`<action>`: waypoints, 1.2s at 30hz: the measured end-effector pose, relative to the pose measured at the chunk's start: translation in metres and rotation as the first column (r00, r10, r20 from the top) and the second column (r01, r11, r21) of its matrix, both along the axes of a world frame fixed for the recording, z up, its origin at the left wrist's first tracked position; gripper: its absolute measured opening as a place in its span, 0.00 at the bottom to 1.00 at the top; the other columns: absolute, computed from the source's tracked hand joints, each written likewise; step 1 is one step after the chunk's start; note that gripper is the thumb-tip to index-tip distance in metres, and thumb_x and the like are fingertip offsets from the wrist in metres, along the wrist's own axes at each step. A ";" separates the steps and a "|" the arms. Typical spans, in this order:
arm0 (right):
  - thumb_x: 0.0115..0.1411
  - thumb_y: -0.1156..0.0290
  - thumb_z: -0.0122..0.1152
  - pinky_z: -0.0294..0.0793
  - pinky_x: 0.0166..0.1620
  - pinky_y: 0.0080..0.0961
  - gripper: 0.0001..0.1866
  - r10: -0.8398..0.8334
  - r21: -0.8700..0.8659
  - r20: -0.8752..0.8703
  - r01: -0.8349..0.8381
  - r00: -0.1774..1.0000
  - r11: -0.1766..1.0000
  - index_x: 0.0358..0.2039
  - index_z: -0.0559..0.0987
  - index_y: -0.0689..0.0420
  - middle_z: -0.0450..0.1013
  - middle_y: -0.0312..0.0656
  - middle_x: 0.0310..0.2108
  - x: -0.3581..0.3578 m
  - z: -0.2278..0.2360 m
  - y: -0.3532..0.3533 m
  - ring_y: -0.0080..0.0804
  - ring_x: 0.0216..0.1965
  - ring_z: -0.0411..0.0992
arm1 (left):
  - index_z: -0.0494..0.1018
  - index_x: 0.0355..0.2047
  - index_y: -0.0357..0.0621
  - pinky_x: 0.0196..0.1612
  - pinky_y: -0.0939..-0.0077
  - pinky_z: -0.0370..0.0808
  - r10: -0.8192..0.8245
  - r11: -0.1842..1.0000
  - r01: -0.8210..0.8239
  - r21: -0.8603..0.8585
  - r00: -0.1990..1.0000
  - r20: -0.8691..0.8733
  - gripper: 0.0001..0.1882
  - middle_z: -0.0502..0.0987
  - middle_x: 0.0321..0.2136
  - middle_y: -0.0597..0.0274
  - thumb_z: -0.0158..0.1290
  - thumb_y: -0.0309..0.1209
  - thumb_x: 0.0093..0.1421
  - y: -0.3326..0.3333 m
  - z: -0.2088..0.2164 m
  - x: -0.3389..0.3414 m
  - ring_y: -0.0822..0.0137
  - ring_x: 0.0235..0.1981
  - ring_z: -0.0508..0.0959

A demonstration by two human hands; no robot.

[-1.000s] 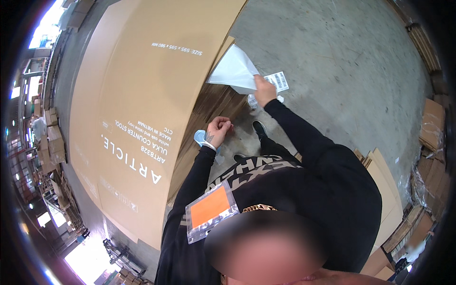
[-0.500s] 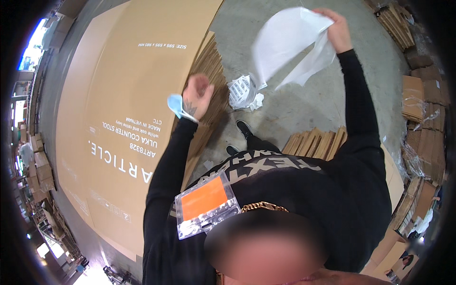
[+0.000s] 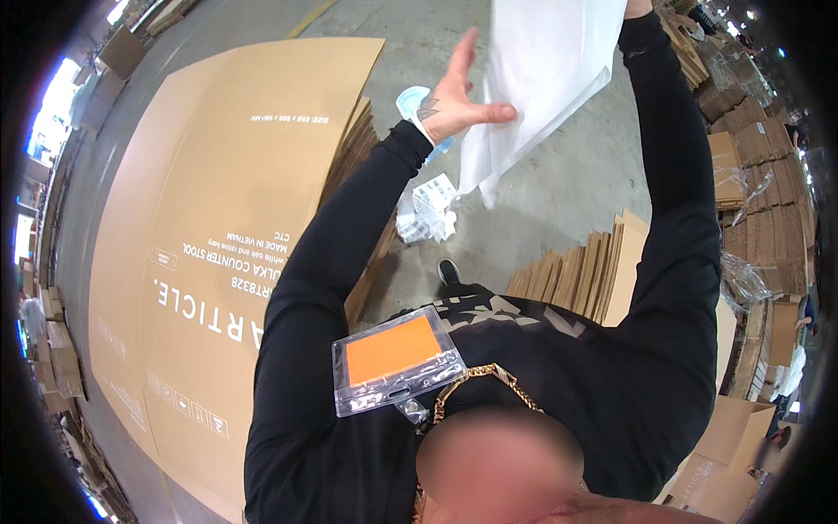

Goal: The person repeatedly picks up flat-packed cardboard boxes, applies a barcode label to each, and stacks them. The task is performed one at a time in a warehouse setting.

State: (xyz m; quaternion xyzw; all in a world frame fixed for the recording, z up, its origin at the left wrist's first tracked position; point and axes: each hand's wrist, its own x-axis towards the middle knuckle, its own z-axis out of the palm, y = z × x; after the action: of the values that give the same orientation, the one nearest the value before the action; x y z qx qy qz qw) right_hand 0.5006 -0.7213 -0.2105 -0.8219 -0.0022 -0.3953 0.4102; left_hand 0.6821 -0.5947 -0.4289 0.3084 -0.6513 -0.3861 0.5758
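A thin white sheet point(image 3: 541, 79), apparently paper or soft foam, hangs down from the top edge of the view. My right hand point(image 3: 637, 8) holds it up there; only a sliver of that hand shows, its fingers lying beyond the frame. My left hand point(image 3: 458, 103) is open beside the sheet's left side, thumb stretched across toward it and fingers pointing away. I cannot tell whether the thumb touches the sheet. Around my left wrist a light blue face mask point(image 3: 410, 100) is looped. Below the sheet, crumpled white printed paper point(image 3: 426, 210) lies by the carton stack.
Large flat brown cartons point(image 3: 209, 175) form a stack on my left. More flattened cardboard point(image 3: 580, 271) stands edge-up near my body on the right. Bundled cartons point(image 3: 759, 192) with loose plastic wrap line the far right. Grey concrete floor point(image 3: 532, 205) runs between. A badge point(image 3: 397, 358) hangs on my chest.
My right hand has risen to the top edge, and the sheet now hangs longer and straighter. My left hand has moved from the carton stack to beside the sheet, its fingers opening.
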 end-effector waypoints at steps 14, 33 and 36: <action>0.60 0.72 0.62 0.59 0.66 0.36 0.38 0.334 0.256 -0.052 -0.311 0.941 0.915 0.68 0.55 0.58 0.59 0.46 0.65 -0.023 -0.016 -0.035 0.37 0.66 0.58 | 0.78 0.44 0.37 0.50 0.56 0.74 0.760 0.625 -0.771 -0.121 0.636 -0.133 0.17 0.82 0.38 0.49 0.58 0.37 0.61 -0.105 0.095 0.011 0.56 0.42 0.81; 0.65 0.66 0.59 0.73 0.51 0.32 0.21 -0.135 0.036 0.270 0.130 0.953 0.991 0.55 0.72 0.63 0.76 0.43 0.48 0.038 0.002 -0.113 0.32 0.49 0.74 | 0.74 0.47 0.29 0.43 0.75 0.77 0.208 0.964 -0.237 0.120 0.954 0.217 0.19 0.79 0.40 0.56 0.59 0.30 0.59 -0.107 0.259 0.015 0.68 0.38 0.80; 0.69 0.63 0.51 0.77 0.47 0.35 0.18 -0.120 0.333 0.242 0.034 0.963 0.942 0.50 0.76 0.63 0.78 0.44 0.45 0.047 -0.018 -0.126 0.32 0.46 0.76 | 0.52 0.63 0.25 0.59 0.56 0.68 0.960 0.279 -0.664 -0.694 0.209 0.186 0.60 0.68 0.54 0.37 0.72 0.50 0.42 -0.080 0.207 0.017 0.48 0.56 0.71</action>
State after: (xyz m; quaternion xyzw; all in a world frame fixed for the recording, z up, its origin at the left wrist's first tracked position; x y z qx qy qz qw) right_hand 0.5471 -0.8472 -0.2287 -0.6835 0.0420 -0.5100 0.5206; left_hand 0.6990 -0.6746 -0.2215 0.5646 -0.5814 0.2830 0.5129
